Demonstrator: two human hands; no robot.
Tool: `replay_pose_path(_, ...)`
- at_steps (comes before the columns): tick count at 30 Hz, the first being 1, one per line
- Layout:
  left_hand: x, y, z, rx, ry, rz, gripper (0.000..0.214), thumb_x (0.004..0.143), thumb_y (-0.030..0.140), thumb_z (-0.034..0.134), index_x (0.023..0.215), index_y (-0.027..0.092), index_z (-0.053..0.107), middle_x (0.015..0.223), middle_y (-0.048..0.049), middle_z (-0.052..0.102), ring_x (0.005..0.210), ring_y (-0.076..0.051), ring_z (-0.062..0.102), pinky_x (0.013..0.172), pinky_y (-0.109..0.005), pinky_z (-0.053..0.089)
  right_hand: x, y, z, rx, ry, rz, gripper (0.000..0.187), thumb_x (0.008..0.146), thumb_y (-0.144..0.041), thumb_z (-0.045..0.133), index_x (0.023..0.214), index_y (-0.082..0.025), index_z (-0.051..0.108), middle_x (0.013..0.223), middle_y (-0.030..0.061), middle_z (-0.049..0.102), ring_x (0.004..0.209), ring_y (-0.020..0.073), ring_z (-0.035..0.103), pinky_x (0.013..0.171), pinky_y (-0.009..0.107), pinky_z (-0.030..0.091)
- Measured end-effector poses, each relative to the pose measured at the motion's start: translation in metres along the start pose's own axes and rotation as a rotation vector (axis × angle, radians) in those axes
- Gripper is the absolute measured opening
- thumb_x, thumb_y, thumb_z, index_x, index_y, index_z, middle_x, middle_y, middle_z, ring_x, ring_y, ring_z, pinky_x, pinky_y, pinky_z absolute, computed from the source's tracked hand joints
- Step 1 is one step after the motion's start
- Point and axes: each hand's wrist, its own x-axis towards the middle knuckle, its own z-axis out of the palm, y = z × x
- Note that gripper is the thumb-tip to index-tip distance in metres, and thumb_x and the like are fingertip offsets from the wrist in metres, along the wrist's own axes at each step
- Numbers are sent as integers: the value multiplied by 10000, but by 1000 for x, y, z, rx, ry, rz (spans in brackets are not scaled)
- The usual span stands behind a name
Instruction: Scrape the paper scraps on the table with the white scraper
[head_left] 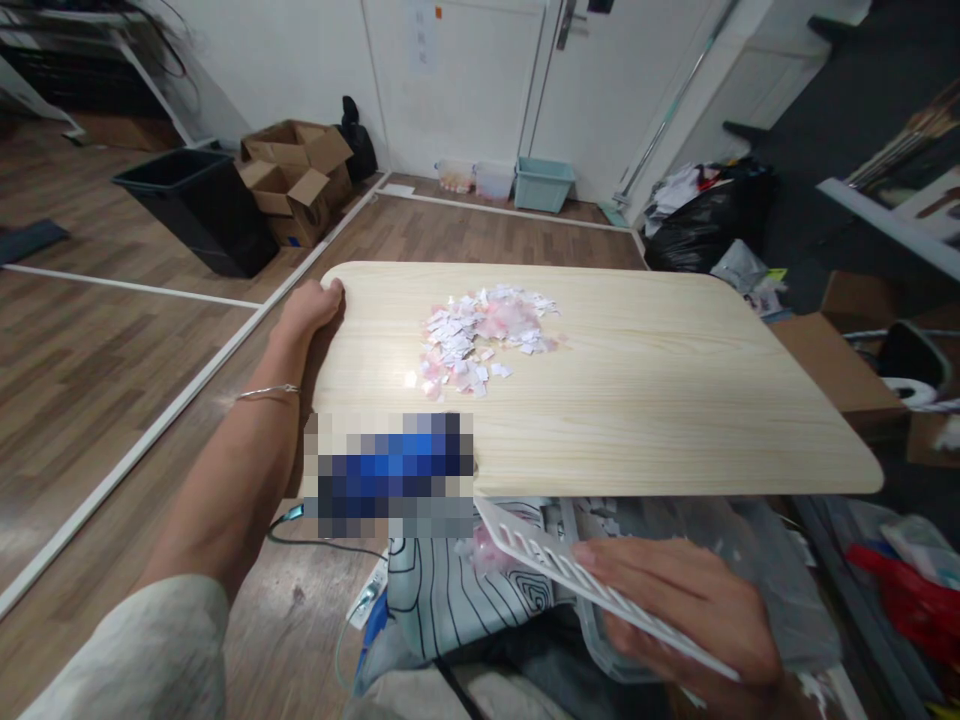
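My left hand (309,306) grips the far left corner of a light wooden tabletop (637,400), fingers curled over its edge. A silver bracelet sits on that wrist. A heap of small pink and white paper scraps (480,335) lies on the board near its middle left. My right hand (686,610) is below the near edge, closed on a white slotted plastic tray (555,565) that it holds tilted. A few pink scraps lie just under the tray's upper end. A blurred blue patch covers the board's near left part.
A black bin (202,205) and open cardboard boxes (300,175) stand on the wood floor at left. A teal tub (544,183) and clear tubs sit by the white doors. Black bags (705,225) and clutter lie at right. A clear plastic bag and patterned cloth (457,590) are below the board.
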Motion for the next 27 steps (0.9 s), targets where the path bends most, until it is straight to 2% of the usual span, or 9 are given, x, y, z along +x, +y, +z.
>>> replay_pose_path(3, 2, -2, 1, -23, 24, -9, 717, 1029, 584, 373, 1378, 29, 664, 1387, -303, 667, 1351, -431, 611, 1112, -494, 493, -3, 4, -1, -38, 1, -6, 268, 1033, -278, 607, 1226, -206, 777, 1033, 87, 863, 911, 213, 850, 778, 246, 686)
replay_pose_path(5, 2, -3, 2, -36, 28, -14, 737, 1022, 608, 385, 1387, 32, 662, 1383, -301, 671, 1348, -434, 614, 1111, -498, 495, -3, 10, -3, -88, 0, -49, 310, 1052, -225, 568, 1287, -179, 765, 1109, 117, 852, 1031, 220, 834, 898, 265, 677)
replay_pose_path(8, 3, -3, 2, -26, 18, -13, 746, 1020, 601, 363, 1374, 17, 663, 1386, -318, 663, 1344, -437, 617, 1099, -489, 497, 2, 27, -8, -176, -43, -137, 377, 1084, -129, 469, 1350, -147, 736, 1248, 147, 816, 1272, 220, 745, 1097, 325, 603)
replay_pose_path(11, 3, -3, 3, -9, 6, -7, 747, 1024, 581, 336, 1375, 6, 659, 1400, -328, 652, 1360, -428, 608, 1094, -472, 495, 16, 50, -12, -162, -129, -219, 394, 1091, -110, 450, 1379, -129, 719, 1336, 158, 782, 1421, 231, 639, 1150, 385, 572)
replay_pose_path(15, 3, -3, 4, 8, 3, 7, 765, 1023, 584, 316, 1382, 1, 657, 1416, -332, 642, 1374, -425, 601, 1099, -469, 490, 39, 78, -13, -64, -131, -291, 387, 1105, -211, 512, 1439, -122, 686, 1337, 180, 778, 1396, 235, 660, 1124, 395, 590)
replay_pose_path(19, 4, -3, 4, 25, -2, 16, 783, 1020, 584, 290, 1369, -7, 665, 1409, -338, 643, 1369, -425, 606, 1101, -464, 482, 53, 94, -10, -25, -157, -282, 394, 1107, -263, 538, 1442, -127, 694, 1340, 191, 774, 1366, 237, 683, 1123, 389, 590)
replay_pose_path(24, 7, -5, 5, 29, -11, 10, 810, 1014, 588, 285, 1399, -28, 644, 1409, -338, 644, 1373, -432, 599, 1087, -472, 488, 50, 97, -9, 21, -243, -239, 404, 1072, -205, 588, 1456, -131, 688, 1353, 170, 771, 1351, 232, 693, 1134, 392, 576)
replay_pose_path(27, 9, -6, 7, 38, -8, 15, 818, 1013, 586, 267, 1377, -33, 659, 1400, -335, 650, 1354, -431, 613, 1072, -469, 499, 48, 92, -16, 54, -269, -210, 447, 1071, -259, 603, 1504, -160, 660, 1364, 165, 765, 1333, 234, 706, 1138, 382, 570)
